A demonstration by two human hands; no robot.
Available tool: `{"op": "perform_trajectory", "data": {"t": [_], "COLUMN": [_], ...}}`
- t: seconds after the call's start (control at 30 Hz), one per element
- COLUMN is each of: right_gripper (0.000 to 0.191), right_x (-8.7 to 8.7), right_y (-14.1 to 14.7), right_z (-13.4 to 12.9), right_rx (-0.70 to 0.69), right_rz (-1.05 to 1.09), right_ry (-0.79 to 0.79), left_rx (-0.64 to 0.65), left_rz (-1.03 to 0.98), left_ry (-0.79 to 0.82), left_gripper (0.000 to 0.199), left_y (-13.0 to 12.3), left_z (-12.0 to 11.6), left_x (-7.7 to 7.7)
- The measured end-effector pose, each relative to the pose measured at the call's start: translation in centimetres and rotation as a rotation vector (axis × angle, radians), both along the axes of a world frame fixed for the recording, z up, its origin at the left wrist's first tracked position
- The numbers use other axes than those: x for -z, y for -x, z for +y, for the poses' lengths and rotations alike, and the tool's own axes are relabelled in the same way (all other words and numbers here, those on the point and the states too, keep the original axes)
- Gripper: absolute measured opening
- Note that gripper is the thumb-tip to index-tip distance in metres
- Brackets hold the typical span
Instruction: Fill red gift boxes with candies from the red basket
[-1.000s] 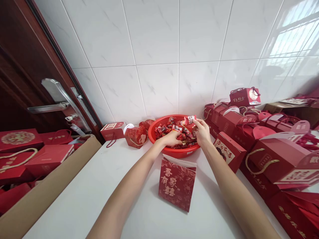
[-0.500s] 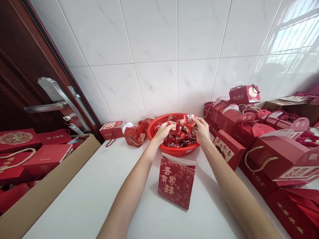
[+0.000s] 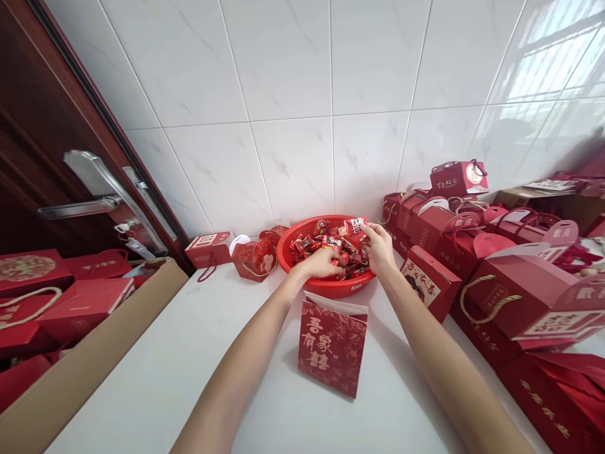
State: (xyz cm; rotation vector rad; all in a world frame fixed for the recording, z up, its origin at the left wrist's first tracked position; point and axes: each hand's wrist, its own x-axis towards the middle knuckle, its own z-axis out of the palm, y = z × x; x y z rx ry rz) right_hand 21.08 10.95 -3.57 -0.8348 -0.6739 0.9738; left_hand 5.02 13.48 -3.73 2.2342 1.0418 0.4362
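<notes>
A red plastic basket (image 3: 326, 291) holds a heap of wrapped candies (image 3: 307, 244). My left hand (image 3: 325, 263) reaches over its near rim, fingers bent down among the candies; whatever they close on is hidden. At the basket's right side, my right hand (image 3: 379, 248) pinches a red-and-white candy packet (image 3: 353, 226) between thumb and fingers. Between my forearms stands a red paper gift box (image 3: 331, 350) with pale lettering, its top flap open toward the basket.
Red gift boxes (image 3: 524, 296) with handles are piled along the right. A small red box (image 3: 208, 250) and a heart-patterned box (image 3: 255, 260) sit left of the basket. A cardboard carton (image 3: 108, 328) of red boxes borders the white table (image 3: 155, 366), near a door handle (image 3: 85, 207).
My left hand has moved right and lower into the candies, and the packet at its fingertips no longer shows there. The right hand still holds its packet. The view has shifted slightly.
</notes>
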Motion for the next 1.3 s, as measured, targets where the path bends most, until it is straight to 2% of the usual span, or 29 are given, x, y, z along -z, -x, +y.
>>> {"op": "perform_trajectory", "data": {"t": [0.1,0.2,0.3,0.4,0.87,1.0,1.17,1.3], "right_gripper": [0.035,0.036,0.036,0.036,0.038,0.039,0.032,0.029], "right_x": [0.0,-0.1,-0.2,-0.2,0.0,-0.4,-2.8,-5.9], "right_y": [0.0,0.1,0.2,0.1,0.0,0.2,0.2,-0.4], "right_z": [0.0,-0.1,-0.2,-0.3,-0.3,-0.6,-1.8,-4.5], "right_rx": [-0.002,0.000,-0.001,-0.005,-0.048,-0.104,-0.220,-0.335], "right_rz": [-0.016,0.001,0.026,0.014,-0.058,-0.033,0.048,0.036], "right_ry": [0.002,-0.001,0.003,0.005,-0.004,0.019,0.047,-0.040], "left_rx": [-0.099,-0.258,-0.433,-0.511,-0.479,-0.453,-0.448,-0.367], "left_rz": [-0.254,-0.486,-0.647,-0.767,-0.936,-0.929,-0.975,-1.045], "left_ry": [-0.008,0.004,0.032,0.055,0.133,0.065,-0.096,-0.113], "left_gripper": [0.015,0.023,0.026,0.020,0.025,0.027,0.032,0.036], "left_y": [0.4,0.7,1.0,1.0,1.2,1.2,1.4,3.8], "left_z": [0.4,0.7,0.9,0.8,1.0,0.6,-0.3,-3.3], "left_x": [0.2,0.5,0.7,0.6,0.7,0.3,-0.9,-2.9]}}
